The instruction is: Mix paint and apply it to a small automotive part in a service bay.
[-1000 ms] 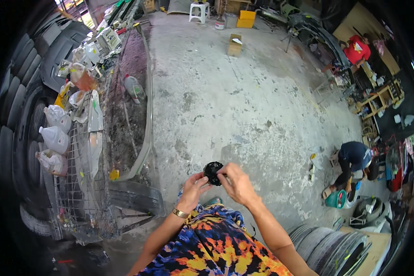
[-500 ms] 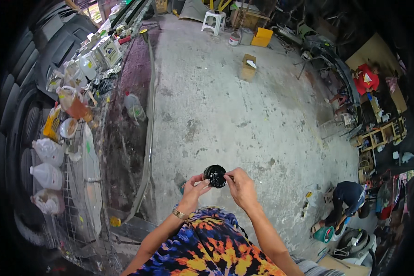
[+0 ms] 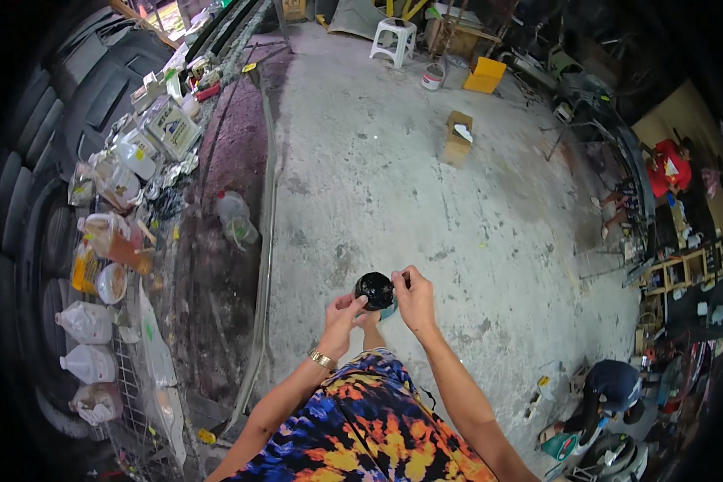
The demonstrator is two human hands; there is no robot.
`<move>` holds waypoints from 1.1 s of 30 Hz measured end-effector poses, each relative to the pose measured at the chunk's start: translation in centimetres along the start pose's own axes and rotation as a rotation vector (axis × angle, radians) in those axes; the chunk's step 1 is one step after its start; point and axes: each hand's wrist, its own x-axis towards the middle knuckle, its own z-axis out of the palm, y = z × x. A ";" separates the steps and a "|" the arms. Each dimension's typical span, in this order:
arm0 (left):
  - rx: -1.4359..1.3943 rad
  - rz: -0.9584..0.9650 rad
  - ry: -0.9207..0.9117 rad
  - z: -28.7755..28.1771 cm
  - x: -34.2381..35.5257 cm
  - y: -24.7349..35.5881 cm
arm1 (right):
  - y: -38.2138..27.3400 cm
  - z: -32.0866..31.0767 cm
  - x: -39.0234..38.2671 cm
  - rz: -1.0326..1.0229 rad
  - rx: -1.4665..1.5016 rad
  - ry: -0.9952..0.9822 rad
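Container (image 3: 375, 291), round and black, left hand (image 3: 342, 320) clamped on it, right hand (image 3: 415, 300) at its rim, grip unclear

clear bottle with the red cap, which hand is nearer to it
Left: the left hand is below and right of the clear bottle in the picture; the right hand is farther right.

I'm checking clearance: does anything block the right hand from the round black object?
Nothing visible does: the right hand is at the right edge of the round black object, which the left hand holds.
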 end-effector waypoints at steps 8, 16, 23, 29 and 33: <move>-0.121 0.086 -0.007 6.7 11.9 8.4 | -3.5 -6.0 15.5 -0.319 -0.089 -0.340; -0.187 0.070 -0.037 9.3 24.4 17.0 | -5.7 -4.1 32.8 -0.572 -0.227 -0.538; -0.228 0.110 -0.046 9.6 37.1 26.9 | -8.4 2.5 47.4 -0.576 -0.237 -0.458; -0.211 0.097 -0.041 9.8 44.5 35.3 | -12.2 7.1 58.0 -0.459 -0.180 -0.345; -0.257 0.094 -0.040 9.0 49.6 39.2 | -14.9 8.4 64.2 -0.521 -0.193 -0.446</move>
